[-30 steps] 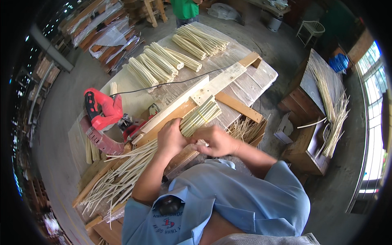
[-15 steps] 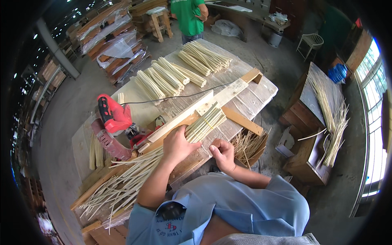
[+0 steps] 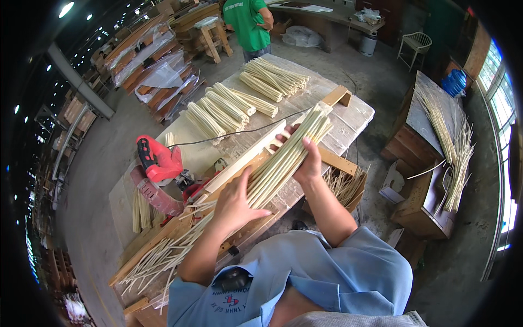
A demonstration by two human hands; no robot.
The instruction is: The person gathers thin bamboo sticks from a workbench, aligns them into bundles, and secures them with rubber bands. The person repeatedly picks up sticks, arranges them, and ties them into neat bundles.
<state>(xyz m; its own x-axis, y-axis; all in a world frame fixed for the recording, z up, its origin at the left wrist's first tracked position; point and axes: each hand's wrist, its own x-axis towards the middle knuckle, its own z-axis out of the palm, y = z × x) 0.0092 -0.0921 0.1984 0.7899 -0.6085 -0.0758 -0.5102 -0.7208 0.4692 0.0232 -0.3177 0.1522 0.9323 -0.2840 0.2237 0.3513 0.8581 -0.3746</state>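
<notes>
A long bundle of pale cane sticks (image 3: pixel 291 155) lies slantwise over the near side of the worktable, its far end raised above the wooden fence. My right hand (image 3: pixel 309 163) grips it near that far end, thumb on top and fingers round the far side. Across the lower part of the bundle my left hand (image 3: pixel 235 203) curves, fingers along its left side and thumb stretched out to the right. Behind that hand the sticks fan out loosely to the lower left. A red power saw (image 3: pixel 160 163) stands left of the bundle, close to the wooden fence (image 3: pixel 245 158).
Several cut stick bundles (image 3: pixel 220 111) lie on the worktable (image 3: pixel 357 117), with a black cable across it. Below its right edge sits a box of offcuts (image 3: pixel 348 191). More long canes (image 3: pixel 457 158) rest on a side table. A person in green (image 3: pixel 248 24) stands beyond.
My right hand has gone from beside the bundle to gripping its far part. The bundle has slid away from me and risen over the fence. My left hand stays near the same place.
</notes>
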